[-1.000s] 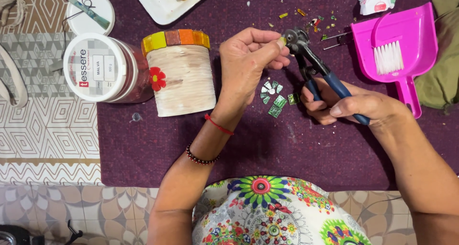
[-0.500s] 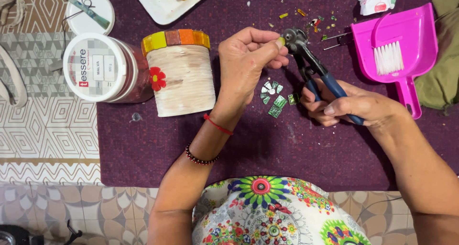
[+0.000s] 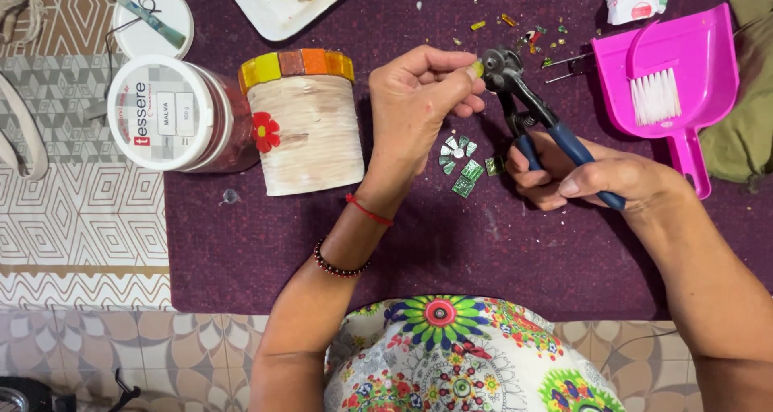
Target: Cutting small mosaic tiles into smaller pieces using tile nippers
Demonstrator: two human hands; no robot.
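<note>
Nippers: blue-handled wheeled cutters (image 3: 538,119) over the purple mat (image 3: 419,243), head up by the left thumb, handles running down into the right hand
Right hand: right hand (image 3: 592,179) wrapped round both handles, fingers closed on them, thumb lying along the top grip
Left hand: left hand (image 3: 419,98) with thumb and forefinger pinched together on a small yellow-green chip (image 3: 478,67), held right at the cutter wheels
Chip: tiny, thin and hard by the look of it; likely brittle, sharp at the edges and slippery, so best held by its flat faces with the fingertips back from the wheels; whether the wheels already bite it I cannot tell
Cut pieces: little heap of green and mirrored shards (image 3: 463,164) on the mat, between the two hands, just below the left palm
Can: cream wrapped cylinder (image 3: 310,130) lying on its side, left of the left hand, with a band of yellow, brown and orange tiles at its end and a red flower on its side
Jar: white-lidded jar (image 3: 161,110) touching the can on the far side
Dustpan: pink dustpan (image 3: 684,74) with a white brush in it, right of the cutters, well apart from the hands
Scraps: coloured bits (image 3: 531,32) scattered on the mat above the cutter head
Tray: white tray (image 3: 270,10) at the top edge
</note>
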